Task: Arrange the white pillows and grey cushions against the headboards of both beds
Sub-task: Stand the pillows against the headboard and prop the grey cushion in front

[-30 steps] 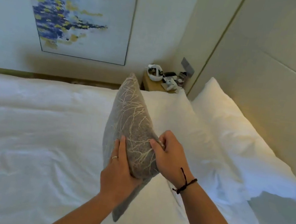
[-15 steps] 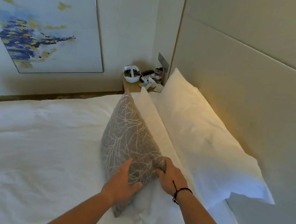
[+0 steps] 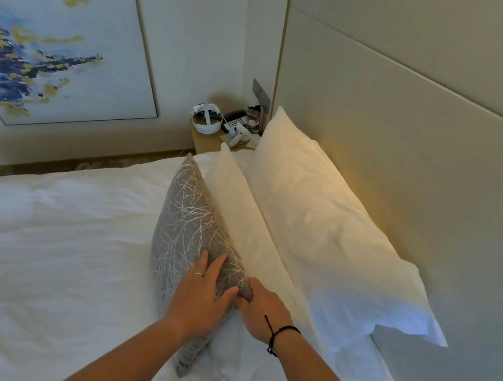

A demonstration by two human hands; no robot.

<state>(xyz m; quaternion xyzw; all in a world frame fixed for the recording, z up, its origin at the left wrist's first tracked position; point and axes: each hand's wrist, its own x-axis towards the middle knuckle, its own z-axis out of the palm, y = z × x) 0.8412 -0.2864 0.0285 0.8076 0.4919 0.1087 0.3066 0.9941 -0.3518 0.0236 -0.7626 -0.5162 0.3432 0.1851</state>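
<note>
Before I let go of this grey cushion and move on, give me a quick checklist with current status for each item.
1. Grey cushion upright on its edge on the bed: ok.
2. Cushion leaning against the front white pillow: ok, they touch along its back.
3. Rear white pillow propped against the headboard: ok.
4. Left hand flat on the cushion's face: ok, steadying it.
5. Right hand pinching the near corner: not ok for release yet.
6. Cushion will stand by itself: cannot tell while both hands hold it.
</note>
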